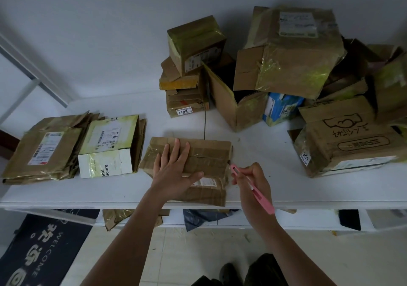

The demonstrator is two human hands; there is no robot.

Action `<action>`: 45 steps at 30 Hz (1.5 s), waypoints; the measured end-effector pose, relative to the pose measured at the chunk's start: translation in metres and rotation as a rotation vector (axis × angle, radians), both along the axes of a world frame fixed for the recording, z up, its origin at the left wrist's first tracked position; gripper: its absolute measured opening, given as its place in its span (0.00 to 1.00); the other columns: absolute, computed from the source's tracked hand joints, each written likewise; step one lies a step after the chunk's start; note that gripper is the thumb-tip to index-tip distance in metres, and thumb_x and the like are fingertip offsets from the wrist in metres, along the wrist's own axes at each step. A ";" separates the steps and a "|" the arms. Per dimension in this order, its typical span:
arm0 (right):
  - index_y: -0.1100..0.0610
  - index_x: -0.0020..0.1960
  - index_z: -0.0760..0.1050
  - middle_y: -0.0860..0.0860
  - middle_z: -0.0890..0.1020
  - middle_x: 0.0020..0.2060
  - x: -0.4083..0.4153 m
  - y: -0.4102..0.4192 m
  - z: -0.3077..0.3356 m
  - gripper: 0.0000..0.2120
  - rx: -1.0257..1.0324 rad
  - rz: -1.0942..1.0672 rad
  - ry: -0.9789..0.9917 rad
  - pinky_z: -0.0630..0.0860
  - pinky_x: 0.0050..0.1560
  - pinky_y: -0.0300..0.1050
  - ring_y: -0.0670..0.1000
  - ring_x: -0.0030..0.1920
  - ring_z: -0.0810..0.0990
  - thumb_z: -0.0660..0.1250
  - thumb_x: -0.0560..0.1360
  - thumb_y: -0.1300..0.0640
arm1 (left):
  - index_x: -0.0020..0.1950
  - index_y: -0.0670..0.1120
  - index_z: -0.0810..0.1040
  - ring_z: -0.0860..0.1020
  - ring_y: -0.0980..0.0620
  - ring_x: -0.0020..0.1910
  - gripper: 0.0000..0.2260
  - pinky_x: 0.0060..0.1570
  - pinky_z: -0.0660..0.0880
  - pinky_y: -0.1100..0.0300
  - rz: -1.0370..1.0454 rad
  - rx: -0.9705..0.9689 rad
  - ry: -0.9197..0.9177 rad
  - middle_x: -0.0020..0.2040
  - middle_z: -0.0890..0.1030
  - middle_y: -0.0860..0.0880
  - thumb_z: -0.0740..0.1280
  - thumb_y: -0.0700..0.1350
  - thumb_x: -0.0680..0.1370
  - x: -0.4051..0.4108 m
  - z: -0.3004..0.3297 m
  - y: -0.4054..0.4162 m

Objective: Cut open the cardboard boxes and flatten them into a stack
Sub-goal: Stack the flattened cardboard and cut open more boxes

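Observation:
A small brown taped cardboard box lies near the front edge of the white table. My left hand presses flat on its top with straight fingers. My right hand grips a pink box cutter, its tip at the box's right end by the tape seam. To the left lies a stack of flattened boxes, with a flattened white and green box beside it.
Several uncut boxes are piled at the back and right: a small stack, an open box, a large taped box, a printed box. Cardboard scraps sit below the table. A dark welcome mat lies on the floor.

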State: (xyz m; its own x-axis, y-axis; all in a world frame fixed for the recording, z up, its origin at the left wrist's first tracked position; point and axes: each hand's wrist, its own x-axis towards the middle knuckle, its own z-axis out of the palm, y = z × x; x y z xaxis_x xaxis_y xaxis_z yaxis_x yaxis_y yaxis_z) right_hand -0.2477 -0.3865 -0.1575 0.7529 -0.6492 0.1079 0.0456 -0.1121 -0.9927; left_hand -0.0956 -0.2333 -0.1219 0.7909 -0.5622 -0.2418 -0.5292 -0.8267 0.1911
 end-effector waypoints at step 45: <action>0.56 0.53 0.74 0.50 0.77 0.48 0.072 0.035 0.061 0.20 -1.116 0.379 0.587 0.69 0.39 0.39 0.47 0.42 0.75 0.60 0.79 0.39 | 0.53 0.41 0.81 0.83 0.51 0.37 0.09 0.27 0.78 0.62 0.963 -0.997 0.553 0.44 0.84 0.47 0.73 0.44 0.76 -0.021 0.010 0.023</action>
State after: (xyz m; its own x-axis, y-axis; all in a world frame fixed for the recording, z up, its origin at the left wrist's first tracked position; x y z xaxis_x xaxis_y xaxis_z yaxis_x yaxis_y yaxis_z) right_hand -0.1761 -0.3510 -0.0968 0.9855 -0.1646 0.0416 -0.1485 -0.9547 -0.2579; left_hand -0.1162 -0.2102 -0.1114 0.8840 -0.0010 -0.4675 0.4559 -0.2193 0.8626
